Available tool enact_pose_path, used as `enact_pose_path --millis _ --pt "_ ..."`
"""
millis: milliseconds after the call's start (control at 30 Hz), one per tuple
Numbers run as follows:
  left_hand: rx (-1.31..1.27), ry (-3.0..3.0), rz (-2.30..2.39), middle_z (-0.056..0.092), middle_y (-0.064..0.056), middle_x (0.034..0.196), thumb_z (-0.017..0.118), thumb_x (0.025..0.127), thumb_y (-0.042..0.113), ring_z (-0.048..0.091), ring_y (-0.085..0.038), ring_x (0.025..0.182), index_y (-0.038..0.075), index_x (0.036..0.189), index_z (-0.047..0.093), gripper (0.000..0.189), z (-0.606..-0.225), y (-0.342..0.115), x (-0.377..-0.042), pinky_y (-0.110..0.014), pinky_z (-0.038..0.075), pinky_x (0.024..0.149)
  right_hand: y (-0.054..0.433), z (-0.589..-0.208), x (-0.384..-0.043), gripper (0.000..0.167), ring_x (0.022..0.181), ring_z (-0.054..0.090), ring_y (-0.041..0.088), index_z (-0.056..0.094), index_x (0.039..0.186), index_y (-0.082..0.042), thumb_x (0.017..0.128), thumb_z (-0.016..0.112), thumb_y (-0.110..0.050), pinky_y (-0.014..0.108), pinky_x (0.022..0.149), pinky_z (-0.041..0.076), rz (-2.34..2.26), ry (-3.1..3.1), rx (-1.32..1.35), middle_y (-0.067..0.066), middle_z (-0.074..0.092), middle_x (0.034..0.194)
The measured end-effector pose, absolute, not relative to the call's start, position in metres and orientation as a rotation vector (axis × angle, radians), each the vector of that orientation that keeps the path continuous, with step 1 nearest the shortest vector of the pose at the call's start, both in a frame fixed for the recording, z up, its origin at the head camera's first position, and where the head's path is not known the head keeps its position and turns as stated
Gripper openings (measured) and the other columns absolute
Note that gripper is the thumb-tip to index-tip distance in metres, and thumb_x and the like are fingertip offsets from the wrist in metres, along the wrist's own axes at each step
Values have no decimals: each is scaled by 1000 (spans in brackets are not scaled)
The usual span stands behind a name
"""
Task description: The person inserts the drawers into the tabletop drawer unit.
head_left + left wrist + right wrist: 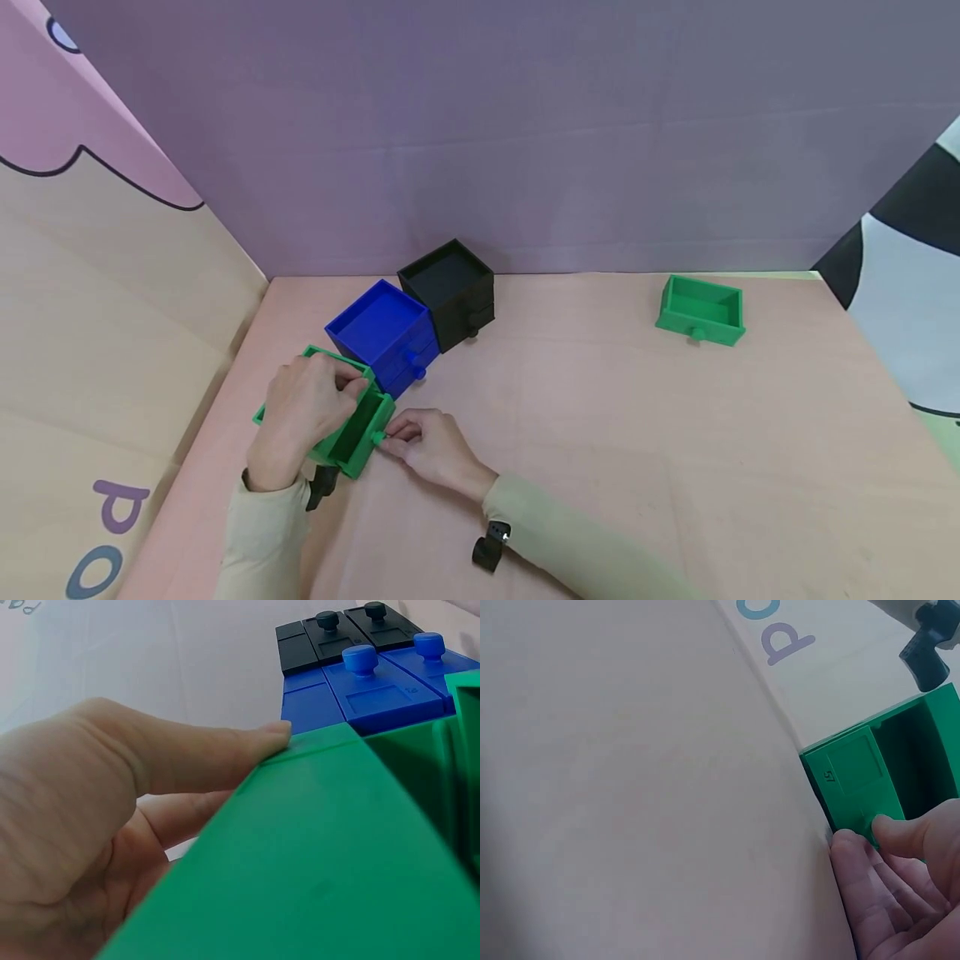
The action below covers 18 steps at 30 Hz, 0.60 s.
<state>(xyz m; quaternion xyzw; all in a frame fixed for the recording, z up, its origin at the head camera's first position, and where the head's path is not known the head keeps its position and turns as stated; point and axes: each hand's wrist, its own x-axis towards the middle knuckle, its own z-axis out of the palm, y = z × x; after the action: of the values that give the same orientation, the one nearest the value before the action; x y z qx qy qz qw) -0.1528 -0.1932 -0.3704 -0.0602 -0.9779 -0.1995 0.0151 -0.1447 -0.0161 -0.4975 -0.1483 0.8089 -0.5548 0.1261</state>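
A green drawer box [300,862] stands at the left of the table, its green drawer [855,769] pulled partly out toward the right hand. The left hand [303,404] grips the box from above; in the left wrist view its thumb lies along the top edge, other fingers partly hidden behind the wall. With thumb and fingers, the right hand [431,450] pinches the small round knob [378,437] on the drawer front, which bears a small number. The drawer's inside looks bare in the right wrist view.
A blue drawer box [382,325] adjoins the green one, and a black drawer box [450,287] stands behind it near the back wall. Both have knobbed drawers. A separate green drawer [701,310] lies at the back right of the pink tabletop [600,417].
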Motion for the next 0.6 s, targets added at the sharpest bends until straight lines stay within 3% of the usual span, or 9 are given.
enact_pose_path --millis 333,600 --pt "-237 -3000 -585 73 1 65 70 97 14 58 -16 54 16 88 88 20 -371 -189 -152 -30 41 50 -25 -497 -145 10 83 73 6 79 100 -10 97 79 -20 23 80 57 -1658 2336 -378 0 81 92" --pt "-208 -3013 -586 81 -3 80 70 97 15 62 -18 60 16 94 88 18 -372 -191 -152 -30 43 54 -23 -498 -147 11 85 72 7 80 101 -11 97 78 -22 24 81 57 -1665 2327 -370 0 81 93"
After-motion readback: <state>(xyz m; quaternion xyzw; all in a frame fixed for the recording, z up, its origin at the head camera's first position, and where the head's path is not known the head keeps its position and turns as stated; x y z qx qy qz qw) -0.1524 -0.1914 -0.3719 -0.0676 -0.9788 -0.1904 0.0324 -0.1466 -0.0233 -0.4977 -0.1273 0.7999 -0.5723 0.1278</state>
